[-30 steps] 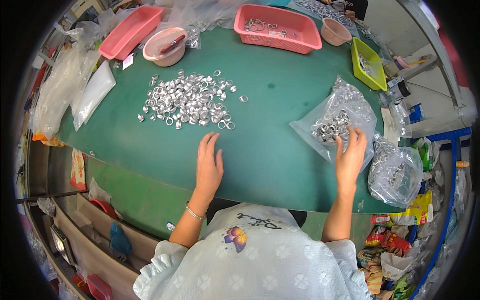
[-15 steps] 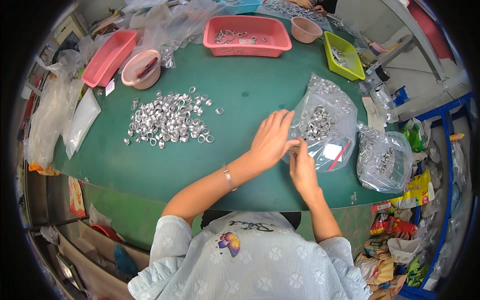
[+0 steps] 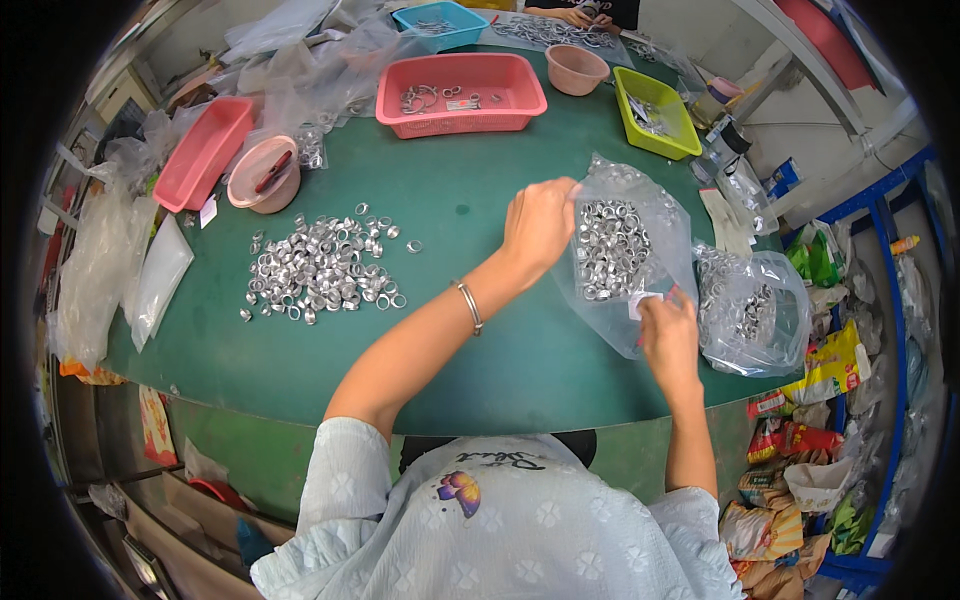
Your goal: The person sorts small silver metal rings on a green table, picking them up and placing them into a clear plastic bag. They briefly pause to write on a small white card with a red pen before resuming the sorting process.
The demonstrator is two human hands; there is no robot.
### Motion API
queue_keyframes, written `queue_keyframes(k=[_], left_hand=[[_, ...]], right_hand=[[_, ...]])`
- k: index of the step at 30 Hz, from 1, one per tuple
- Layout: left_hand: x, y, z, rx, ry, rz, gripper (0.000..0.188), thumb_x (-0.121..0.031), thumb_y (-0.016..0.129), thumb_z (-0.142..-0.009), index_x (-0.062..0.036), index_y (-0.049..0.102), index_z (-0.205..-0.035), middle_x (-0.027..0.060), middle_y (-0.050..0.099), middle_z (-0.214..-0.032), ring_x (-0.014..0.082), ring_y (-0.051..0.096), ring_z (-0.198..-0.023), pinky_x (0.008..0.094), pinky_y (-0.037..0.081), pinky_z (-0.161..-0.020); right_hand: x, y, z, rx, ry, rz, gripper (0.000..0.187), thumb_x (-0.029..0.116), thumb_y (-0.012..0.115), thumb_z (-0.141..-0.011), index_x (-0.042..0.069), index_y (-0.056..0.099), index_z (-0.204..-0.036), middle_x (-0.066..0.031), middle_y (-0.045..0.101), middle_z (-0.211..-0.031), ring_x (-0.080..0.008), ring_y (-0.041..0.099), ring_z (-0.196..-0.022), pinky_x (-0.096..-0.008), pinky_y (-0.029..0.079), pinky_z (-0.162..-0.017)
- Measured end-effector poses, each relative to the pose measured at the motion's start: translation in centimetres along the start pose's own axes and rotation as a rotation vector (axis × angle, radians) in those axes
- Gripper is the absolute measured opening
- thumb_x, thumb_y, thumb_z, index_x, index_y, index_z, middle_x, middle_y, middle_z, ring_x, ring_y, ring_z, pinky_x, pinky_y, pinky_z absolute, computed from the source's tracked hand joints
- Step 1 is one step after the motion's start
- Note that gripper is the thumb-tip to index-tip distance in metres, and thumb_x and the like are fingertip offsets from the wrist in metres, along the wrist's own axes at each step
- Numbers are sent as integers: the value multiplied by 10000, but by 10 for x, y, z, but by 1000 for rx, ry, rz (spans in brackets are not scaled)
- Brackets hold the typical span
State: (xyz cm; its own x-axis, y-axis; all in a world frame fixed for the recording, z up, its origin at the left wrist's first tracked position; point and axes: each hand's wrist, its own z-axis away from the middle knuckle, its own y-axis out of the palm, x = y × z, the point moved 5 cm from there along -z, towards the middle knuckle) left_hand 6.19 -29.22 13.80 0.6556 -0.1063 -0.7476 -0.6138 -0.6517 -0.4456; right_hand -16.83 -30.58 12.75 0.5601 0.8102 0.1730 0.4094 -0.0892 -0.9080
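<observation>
A clear plastic bag (image 3: 665, 255) full of silver metal rings (image 3: 612, 250) lies at the right of the table. My left hand (image 3: 540, 228) is closed on its upper left edge. Over the bag's near part, my right hand (image 3: 670, 335) pinches a small white slip (image 3: 637, 304). Bits of a thin red strip show beside those fingers; whether they grip it too is hard to tell. To the left, a loose heap of similar rings (image 3: 320, 265) is spread on the green table (image 3: 470, 340).
A second bag of rings (image 3: 755, 315) stands right of my right hand. Along the far side are a pink tray (image 3: 460, 122), a round pink bowl (image 3: 577, 70), a lime-green tray (image 3: 655, 112) and a blue basket (image 3: 440, 25). Another person's hands (image 3: 580, 17) work at the far end.
My hands have moved apart: the left slightly up and left, the right to the right and onto the white slip. The rings in the bag show more openly. The whole view has shifted slightly.
</observation>
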Motion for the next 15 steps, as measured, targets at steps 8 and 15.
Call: queue_keyframes(k=[8,15], left_hand=[[7,10,-19,-78,-105,187,162,-56,585,-903,37,698,-973,247,601,-692,344,616,-576,392,477,-583],[11,-5,-15,-260,55,253,152,-66,602,-921,47,690,-971,229,593,-676,263,566,-516,358,467,-556]], right_hand=[[0,-3,16,154,-82,92,354,144,737,-738,10,643,-1052,-158,639,-1107,-320,571,-1101,-536,312,-1075],[20,-25,6,112,-100,191,246,-55,548,-737,5,681,-935,-112,613,-731,-287,597,-732,-416,448,-864]])
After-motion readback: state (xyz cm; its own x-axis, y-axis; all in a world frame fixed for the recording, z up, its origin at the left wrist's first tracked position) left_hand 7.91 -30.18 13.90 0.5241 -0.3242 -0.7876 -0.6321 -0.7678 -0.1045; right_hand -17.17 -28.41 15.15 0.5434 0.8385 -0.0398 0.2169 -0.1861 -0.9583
